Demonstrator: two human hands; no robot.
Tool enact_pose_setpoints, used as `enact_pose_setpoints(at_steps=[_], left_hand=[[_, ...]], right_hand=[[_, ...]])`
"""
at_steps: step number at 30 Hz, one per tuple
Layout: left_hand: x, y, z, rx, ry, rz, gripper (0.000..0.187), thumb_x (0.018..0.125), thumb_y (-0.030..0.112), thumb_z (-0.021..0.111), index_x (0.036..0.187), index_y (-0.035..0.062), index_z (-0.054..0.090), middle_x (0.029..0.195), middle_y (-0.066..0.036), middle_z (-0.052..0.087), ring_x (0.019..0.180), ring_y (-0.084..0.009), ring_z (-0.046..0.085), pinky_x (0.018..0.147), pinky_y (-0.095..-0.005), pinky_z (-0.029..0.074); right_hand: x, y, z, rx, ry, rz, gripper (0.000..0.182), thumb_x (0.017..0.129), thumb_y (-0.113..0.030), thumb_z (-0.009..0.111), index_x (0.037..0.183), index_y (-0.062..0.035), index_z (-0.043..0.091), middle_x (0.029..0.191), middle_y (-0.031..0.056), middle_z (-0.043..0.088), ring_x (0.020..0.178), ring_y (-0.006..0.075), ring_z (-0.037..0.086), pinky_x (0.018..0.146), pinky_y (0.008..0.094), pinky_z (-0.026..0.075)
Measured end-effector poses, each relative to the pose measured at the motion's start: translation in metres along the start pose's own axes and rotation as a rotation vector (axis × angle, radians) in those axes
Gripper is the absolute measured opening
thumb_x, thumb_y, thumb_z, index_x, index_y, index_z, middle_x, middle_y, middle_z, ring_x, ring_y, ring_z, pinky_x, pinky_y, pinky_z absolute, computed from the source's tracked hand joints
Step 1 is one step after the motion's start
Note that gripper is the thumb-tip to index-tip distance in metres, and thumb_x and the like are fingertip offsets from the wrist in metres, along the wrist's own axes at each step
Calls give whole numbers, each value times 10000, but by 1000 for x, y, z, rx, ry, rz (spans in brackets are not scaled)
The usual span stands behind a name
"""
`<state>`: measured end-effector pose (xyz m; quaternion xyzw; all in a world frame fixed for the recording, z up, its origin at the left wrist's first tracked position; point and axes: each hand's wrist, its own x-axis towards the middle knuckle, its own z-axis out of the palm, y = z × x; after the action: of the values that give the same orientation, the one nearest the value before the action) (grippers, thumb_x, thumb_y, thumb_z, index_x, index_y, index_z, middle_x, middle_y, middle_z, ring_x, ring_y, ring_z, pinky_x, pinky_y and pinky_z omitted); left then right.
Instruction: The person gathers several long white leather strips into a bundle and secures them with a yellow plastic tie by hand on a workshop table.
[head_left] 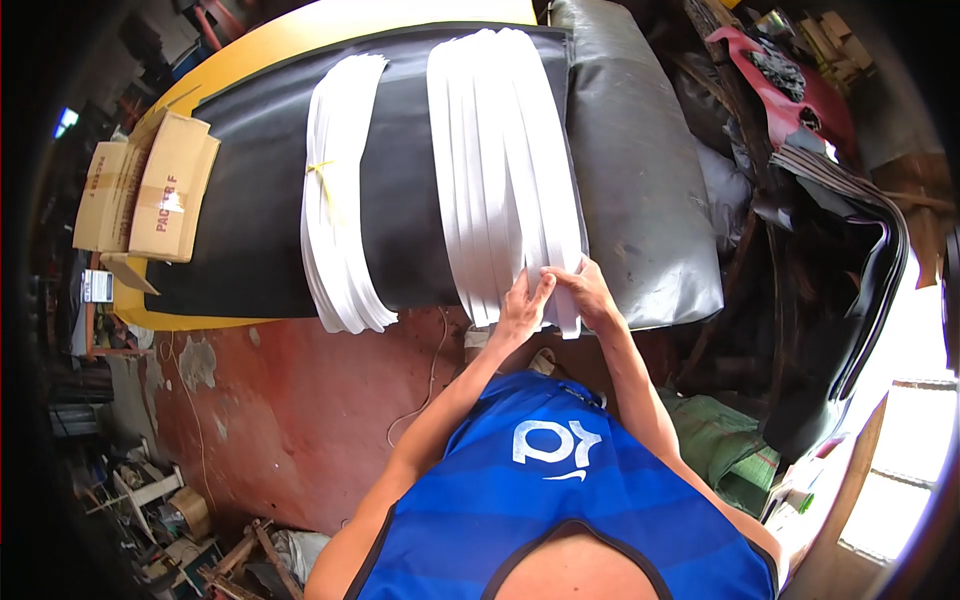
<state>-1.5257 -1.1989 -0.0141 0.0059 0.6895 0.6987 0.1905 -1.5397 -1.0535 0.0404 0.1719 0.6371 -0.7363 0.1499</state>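
A wide stack of long white strips (480, 150) lies across a black sheet (400, 180), its strips side by side and overlapping. Both hands are at the near right end of this stack. My left hand (522, 308) is closed on the strips' edge, thumb pointing up toward the other hand. Beside it, my right hand (590, 292) pinches the outermost strips between thumb and fingers. The strips' near ends hang just past the sheet's edge. Left of the stack lies a second bundle of white strips (340, 220), tied round the middle with a yellow tie (319, 170).
Cardboard boxes (172, 190) stand at the left end of the sheet, over a yellow surface (300, 22). A thick dark grey padded roll (640, 160) borders the right side. Dark sheets (850, 330) hang farther right. Below is a red floor (300, 400) with a thin cord.
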Motion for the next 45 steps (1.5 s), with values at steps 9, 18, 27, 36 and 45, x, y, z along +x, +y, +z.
enact_pose_setpoints(at_steps=[9, 18, 27, 36, 45], left_hand=[[1, -10, 10, -53, 163, 146, 837, 911, 495, 598, 1374, -146, 323, 1087, -273, 615, 1075, -257, 590, 910, -324, 456], [-11, 34, -1, 48, -141, -95, 578, 956, 349, 587, 1342, -41, 404, 1115, -131, 618, 1010, -136, 593, 848, -274, 487], [-8, -2, 20, -17, 7, 81, 632, 962, 281, 585, 1428, 11, 255, 1253, -155, 537, 1142, -206, 537, 947, -314, 450], [-22, 2, 27, -467, 17, -121, 856, 918, 278, 657, 1492, -9, 91, 1395, -162, 396, 1238, -216, 463, 998, -308, 411], [-25, -1, 28, -582, -17, -235, 600, 907, 297, 667, 1342, 2, 379, 1193, -131, 565, 1046, -197, 599, 869, -333, 509]], right_hand=[[-3, -8, 4, -46, 23, -17, 415, 762, -180, 784, 1066, 20, 587, 900, 80, 655, 748, 147, 630, 677, 291, 524], [3, 3, -2, 155, -86, 101, 370, 805, -146, 763, 1078, 10, 569, 909, 72, 653, 810, 145, 638, 722, 303, 533], [6, 1, -5, 91, -111, 108, 307, 801, -156, 773, 1016, -7, 613, 900, 50, 654, 812, 124, 604, 730, 268, 489], [7, -3, -3, -178, -66, 1, 516, 698, -269, 847, 1049, 24, 609, 930, 102, 660, 841, 168, 620, 757, 311, 509], [18, 15, -9, -112, -110, -12, 514, 713, -258, 819, 1078, 29, 597, 942, 93, 660, 831, 170, 620, 748, 320, 514]])
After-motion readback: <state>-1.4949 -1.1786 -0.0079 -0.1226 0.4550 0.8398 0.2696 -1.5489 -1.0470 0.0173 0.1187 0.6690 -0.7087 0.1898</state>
